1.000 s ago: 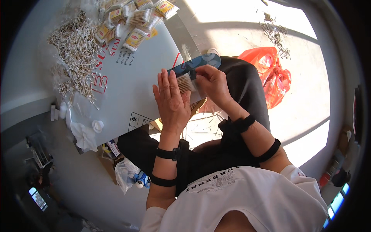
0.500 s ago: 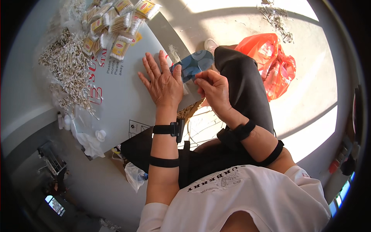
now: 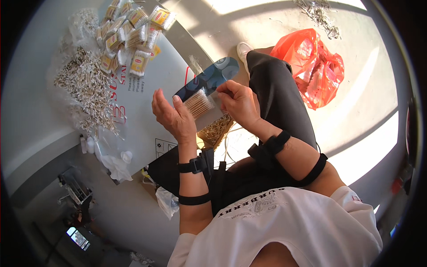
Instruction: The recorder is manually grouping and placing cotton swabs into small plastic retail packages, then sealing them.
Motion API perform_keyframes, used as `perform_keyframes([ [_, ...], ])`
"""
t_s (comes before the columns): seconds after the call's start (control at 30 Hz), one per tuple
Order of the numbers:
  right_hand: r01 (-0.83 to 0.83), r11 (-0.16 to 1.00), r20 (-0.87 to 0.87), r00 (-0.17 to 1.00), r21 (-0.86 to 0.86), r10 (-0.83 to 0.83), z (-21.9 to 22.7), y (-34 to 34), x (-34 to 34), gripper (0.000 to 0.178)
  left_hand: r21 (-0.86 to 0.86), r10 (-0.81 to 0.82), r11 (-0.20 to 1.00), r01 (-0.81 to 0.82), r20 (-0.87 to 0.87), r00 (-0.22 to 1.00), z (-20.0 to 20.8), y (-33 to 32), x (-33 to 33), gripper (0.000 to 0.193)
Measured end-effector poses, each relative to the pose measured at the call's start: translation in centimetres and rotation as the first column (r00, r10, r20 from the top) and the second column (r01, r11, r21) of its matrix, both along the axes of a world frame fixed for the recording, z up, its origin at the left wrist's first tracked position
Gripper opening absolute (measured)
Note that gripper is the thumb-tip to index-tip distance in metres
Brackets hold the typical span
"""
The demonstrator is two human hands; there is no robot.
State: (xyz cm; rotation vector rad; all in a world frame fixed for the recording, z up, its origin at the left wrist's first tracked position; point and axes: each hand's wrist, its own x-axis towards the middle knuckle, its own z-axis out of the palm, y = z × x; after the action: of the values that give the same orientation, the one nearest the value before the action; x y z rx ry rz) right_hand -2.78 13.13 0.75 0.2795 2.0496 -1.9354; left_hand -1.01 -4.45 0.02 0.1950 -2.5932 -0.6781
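Your left hand point(image 3: 174, 118): fingers raised and loosely spread, thumb toward the left end of a bundle of cotton swabs; whether it touches, you cannot tell from here. Your right hand point(image 3: 238, 103): narrowed to a fingertip pinch just beside the bundle's right end; what lies between the fingertips, if anything, is too small to tell.

Item, cotton swabs point(image 3: 199, 105): one flat bundle between your two hands, near the right edge of the surface point(image 3: 143, 121), brown sticks side by side, white tips toward the right. Clear film shows about it. Handling, as judged: very light; sticks stiff but slender and easily snapped; film thin, slippery, quick to crease; tips soft and crushable. Best hold: a flat, gentle grip across the middle of the sticks, clear of the tips.

Item, blue patterned strip point(image 3: 212, 79): along the bundle's far side, reaching far right.

Item, filled packets point(image 3: 133, 33): piled at the far left. Item, loose swabs point(image 3: 84, 84): a broad heap left of your left hand. Item, crumpled white cloth point(image 3: 114, 165): near left corner.

Item, red plastic bag point(image 3: 318, 75): on the floor point(image 3: 360, 89), right of your leg.
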Motion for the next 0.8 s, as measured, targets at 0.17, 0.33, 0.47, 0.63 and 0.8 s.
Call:
perform_keyframes([
  [0.17,-0.051,0.992,-0.215,0.974,0.12,0.076,-1.4,-0.1,0.2,0.014,-0.124,0.312,0.95,-0.287,0.371,0.875,0.2,-1.0,3.7,0.031],
  [0.33,-0.101,0.912,-0.36,0.897,0.397,0.256,-1.3,-1.2,0.0,0.031,0.089,0.248,0.95,-0.298,0.364,0.898,-0.8,0.1,2.8,0.024],
  [0.47,-0.097,0.888,-0.363,0.889,0.449,0.28,-0.9,-1.3,-0.3,0.035,0.51,0.144,0.79,-0.34,0.385,0.912,0.0,0.4,2.5,0.021],
  [0.63,-0.273,0.962,-0.044,0.961,0.01,0.273,-0.1,-0.1,-0.8,0.028,0.963,0.238,0.204,-0.179,0.128,0.963,1.9,3.0,3.6,0.014],
  [0.8,-0.249,0.818,-0.007,0.958,-0.519,0.287,-0.2,0.7,1.4,0.018,0.982,0.316,0.186,0.012,-0.071,0.946,3.9,5.4,5.7,0.017],
])
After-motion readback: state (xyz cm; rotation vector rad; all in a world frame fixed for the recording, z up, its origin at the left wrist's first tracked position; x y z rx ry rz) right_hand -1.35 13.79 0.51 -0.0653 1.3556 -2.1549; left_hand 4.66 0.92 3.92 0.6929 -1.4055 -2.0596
